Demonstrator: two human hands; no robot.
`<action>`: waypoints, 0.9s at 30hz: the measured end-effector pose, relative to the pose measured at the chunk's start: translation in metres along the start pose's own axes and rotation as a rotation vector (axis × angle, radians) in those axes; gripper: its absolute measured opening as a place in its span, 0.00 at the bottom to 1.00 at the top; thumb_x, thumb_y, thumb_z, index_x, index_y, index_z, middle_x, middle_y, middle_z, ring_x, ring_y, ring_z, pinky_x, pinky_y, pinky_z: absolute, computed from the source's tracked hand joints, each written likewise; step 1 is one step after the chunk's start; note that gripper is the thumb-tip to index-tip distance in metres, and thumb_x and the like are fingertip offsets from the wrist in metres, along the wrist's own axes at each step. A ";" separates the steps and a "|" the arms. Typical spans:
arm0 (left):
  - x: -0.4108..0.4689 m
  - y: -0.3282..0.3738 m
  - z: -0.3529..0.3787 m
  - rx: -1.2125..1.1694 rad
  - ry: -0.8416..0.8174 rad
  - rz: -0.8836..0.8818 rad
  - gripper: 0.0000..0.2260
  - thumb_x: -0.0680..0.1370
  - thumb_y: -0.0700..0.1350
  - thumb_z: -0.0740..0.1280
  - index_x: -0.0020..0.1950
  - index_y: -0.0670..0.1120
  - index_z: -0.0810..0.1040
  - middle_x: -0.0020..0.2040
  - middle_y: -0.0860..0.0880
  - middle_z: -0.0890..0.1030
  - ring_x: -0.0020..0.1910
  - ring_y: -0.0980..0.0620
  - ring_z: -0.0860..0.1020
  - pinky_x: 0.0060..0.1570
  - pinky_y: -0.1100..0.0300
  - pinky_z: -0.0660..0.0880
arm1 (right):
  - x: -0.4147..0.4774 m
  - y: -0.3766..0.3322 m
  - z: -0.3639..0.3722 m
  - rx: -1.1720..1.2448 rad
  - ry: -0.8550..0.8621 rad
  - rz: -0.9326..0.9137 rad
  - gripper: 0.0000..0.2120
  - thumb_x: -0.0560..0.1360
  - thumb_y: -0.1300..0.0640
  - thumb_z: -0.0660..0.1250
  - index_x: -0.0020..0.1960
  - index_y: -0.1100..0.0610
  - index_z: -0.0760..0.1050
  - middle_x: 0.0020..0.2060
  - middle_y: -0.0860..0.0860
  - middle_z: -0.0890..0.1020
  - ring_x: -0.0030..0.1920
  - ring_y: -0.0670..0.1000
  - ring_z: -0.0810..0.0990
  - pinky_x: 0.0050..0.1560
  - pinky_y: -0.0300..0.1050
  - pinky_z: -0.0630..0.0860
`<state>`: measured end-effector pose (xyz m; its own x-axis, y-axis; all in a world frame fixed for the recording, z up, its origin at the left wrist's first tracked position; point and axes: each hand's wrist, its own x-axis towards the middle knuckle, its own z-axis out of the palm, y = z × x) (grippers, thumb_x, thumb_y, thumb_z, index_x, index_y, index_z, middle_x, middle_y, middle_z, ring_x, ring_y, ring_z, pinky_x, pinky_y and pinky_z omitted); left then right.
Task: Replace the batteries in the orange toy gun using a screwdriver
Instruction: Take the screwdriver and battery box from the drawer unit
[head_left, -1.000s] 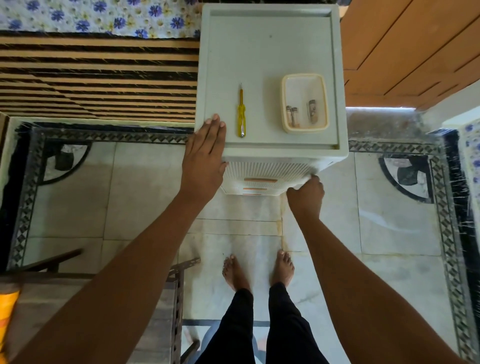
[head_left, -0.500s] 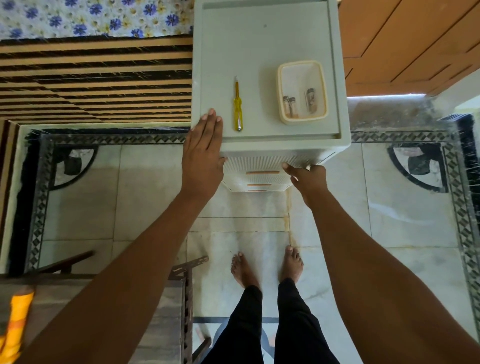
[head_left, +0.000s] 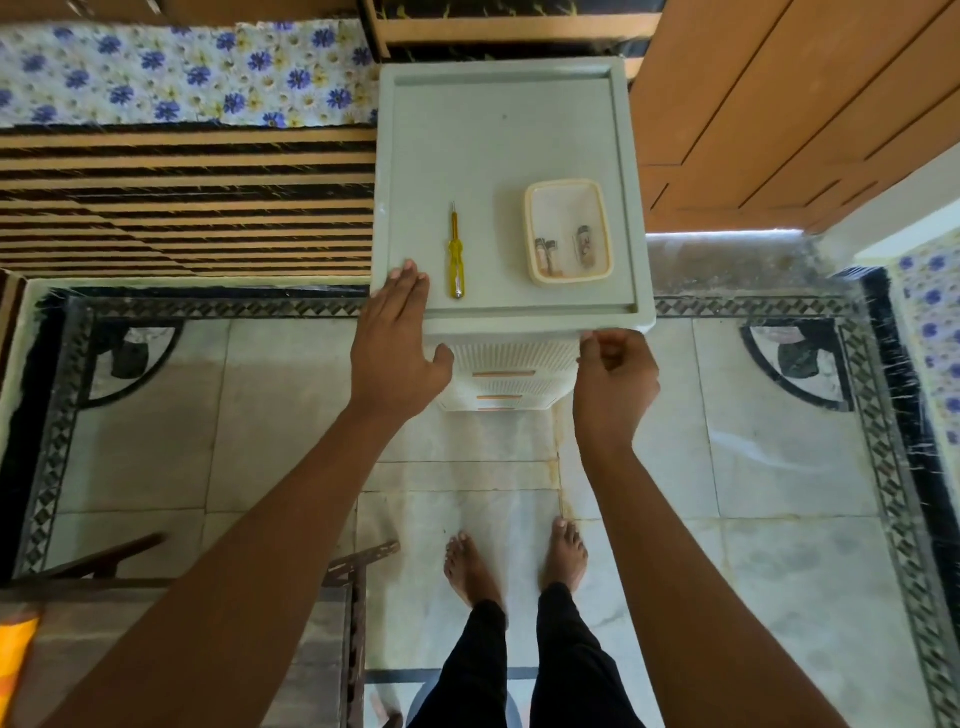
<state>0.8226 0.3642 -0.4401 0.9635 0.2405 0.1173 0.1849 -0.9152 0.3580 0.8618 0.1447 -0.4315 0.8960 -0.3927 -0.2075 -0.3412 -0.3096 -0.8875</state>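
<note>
**Head view. All places given from the cabinet.**

1. Cabinet (head_left: 498, 145): pale plastic drawer unit with a rimmed flat top, which serves as the bench.
2. Screwdriver (head_left: 455, 254): yellow handle. It lies on the cabinet top, near-left part, tip pointing away from the person, untouched.
3. Tray (head_left: 530, 228): cream, on the cabinet top, right of the screwdriver and apart from it. It holds batteries (head_left: 584, 247) (three at a guess; too small to count surely).
4. Left hand (head_left: 397, 332): flat with fingers straight, resting on the cabinet's near-left corner, just beside the screwdriver.
5. Right hand (head_left: 615, 374): fingers curled at the right end of the cabinet's front lip. Whether they grip it cannot be told.
6. Toy gun: not identifiable. An orange patch (head_left: 15, 649) off the cabinet, far to its near left at the frame edge, may be it.

**Step, as judged:** setting up, with both hands at the cabinet and no screw work begun.

**Next move calls for:** bringing the gun to the cabinet top, taking up the screwdriver and finding the battery-cover screw.
</note>
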 end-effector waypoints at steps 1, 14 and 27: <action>0.002 0.005 -0.003 -0.015 0.027 -0.018 0.34 0.75 0.52 0.66 0.80 0.39 0.70 0.82 0.41 0.68 0.82 0.42 0.65 0.81 0.48 0.60 | 0.001 -0.013 -0.004 0.016 0.048 -0.068 0.04 0.79 0.55 0.71 0.50 0.56 0.80 0.39 0.47 0.84 0.40 0.41 0.81 0.44 0.34 0.79; 0.066 0.059 -0.013 0.227 0.034 -0.275 0.25 0.79 0.66 0.63 0.58 0.45 0.81 0.58 0.44 0.78 0.58 0.41 0.76 0.52 0.46 0.71 | 0.075 -0.070 0.026 -0.254 -0.222 -0.087 0.20 0.77 0.45 0.74 0.60 0.60 0.81 0.52 0.52 0.86 0.52 0.52 0.85 0.48 0.43 0.81; 0.032 0.053 -0.036 -0.436 -0.025 -0.470 0.04 0.82 0.45 0.72 0.52 0.47 0.78 0.54 0.46 0.80 0.52 0.47 0.80 0.48 0.56 0.73 | 0.021 -0.068 -0.017 0.002 -0.267 0.085 0.15 0.79 0.53 0.74 0.45 0.59 0.70 0.47 0.54 0.83 0.42 0.51 0.88 0.45 0.55 0.87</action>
<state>0.8563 0.3350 -0.3840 0.8040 0.5717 -0.1636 0.4982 -0.4974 0.7102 0.8987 0.1425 -0.3686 0.9072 -0.1755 -0.3823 -0.4185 -0.2836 -0.8628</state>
